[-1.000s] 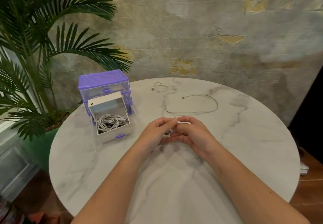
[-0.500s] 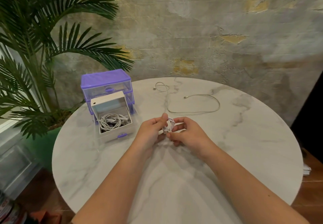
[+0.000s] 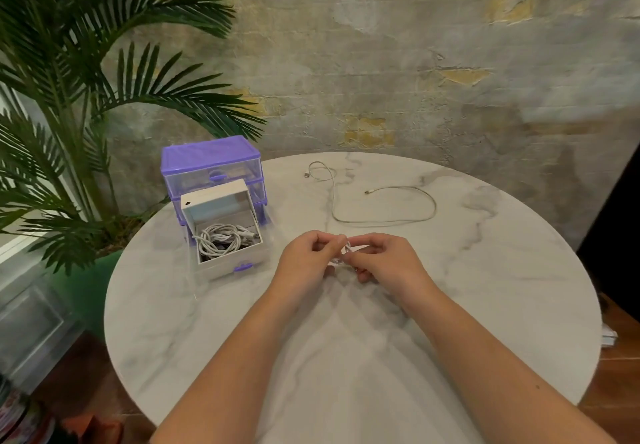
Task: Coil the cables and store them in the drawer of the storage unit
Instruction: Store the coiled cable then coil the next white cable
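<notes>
A small coil of white cable (image 3: 344,253) sits between both hands above the middle of the round marble table (image 3: 502,287). My left hand (image 3: 308,263) pinches it from the left, and my right hand (image 3: 384,260) pinches it from the right. Most of the coil is hidden by fingers. A second white cable (image 3: 381,222) lies loose and uncoiled on the table behind my hands. The purple storage unit (image 3: 211,163) stands at the table's left, its bottom drawer (image 3: 228,267) pulled out, with coiled white cables (image 3: 221,241) inside.
A palm plant (image 3: 69,97) in a green pot stands left of the table, its fronds reaching near the storage unit. A rough plaster wall runs behind. A clear plastic bin (image 3: 31,326) sits on the floor at the lower left.
My hands turned the small coil upright between the fingertips, then shifted slightly; the coil now shows less between them. The loose cable and drawer have not moved.
</notes>
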The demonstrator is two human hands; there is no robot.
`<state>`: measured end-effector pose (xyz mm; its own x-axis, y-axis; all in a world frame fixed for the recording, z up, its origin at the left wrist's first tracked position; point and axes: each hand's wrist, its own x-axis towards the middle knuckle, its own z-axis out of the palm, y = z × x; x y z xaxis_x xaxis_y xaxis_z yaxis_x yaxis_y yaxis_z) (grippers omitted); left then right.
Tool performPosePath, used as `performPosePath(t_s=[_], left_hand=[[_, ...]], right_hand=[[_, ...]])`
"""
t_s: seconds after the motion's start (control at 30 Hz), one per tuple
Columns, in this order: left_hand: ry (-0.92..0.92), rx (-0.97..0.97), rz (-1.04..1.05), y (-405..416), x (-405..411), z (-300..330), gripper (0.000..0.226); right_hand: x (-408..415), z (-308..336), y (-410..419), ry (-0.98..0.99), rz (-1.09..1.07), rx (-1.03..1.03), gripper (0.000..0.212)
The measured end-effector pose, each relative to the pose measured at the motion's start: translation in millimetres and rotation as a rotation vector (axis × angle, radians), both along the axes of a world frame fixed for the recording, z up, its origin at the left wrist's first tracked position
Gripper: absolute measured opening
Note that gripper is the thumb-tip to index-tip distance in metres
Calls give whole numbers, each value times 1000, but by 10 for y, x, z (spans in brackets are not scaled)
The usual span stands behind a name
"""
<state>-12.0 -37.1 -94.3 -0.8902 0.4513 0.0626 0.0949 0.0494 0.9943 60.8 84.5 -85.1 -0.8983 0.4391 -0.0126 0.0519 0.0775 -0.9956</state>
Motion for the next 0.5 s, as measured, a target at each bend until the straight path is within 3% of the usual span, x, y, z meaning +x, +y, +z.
performPosePath(t_s=[0.33,0.5], left_hand=[[-227,212,-113,-42,6,96,21],[-266,267,-93,-39,24,133,27]], right_hand=[[-2,-2,63,-57,126,-279,34],[-19,-3,12,2,55,-73,27]])
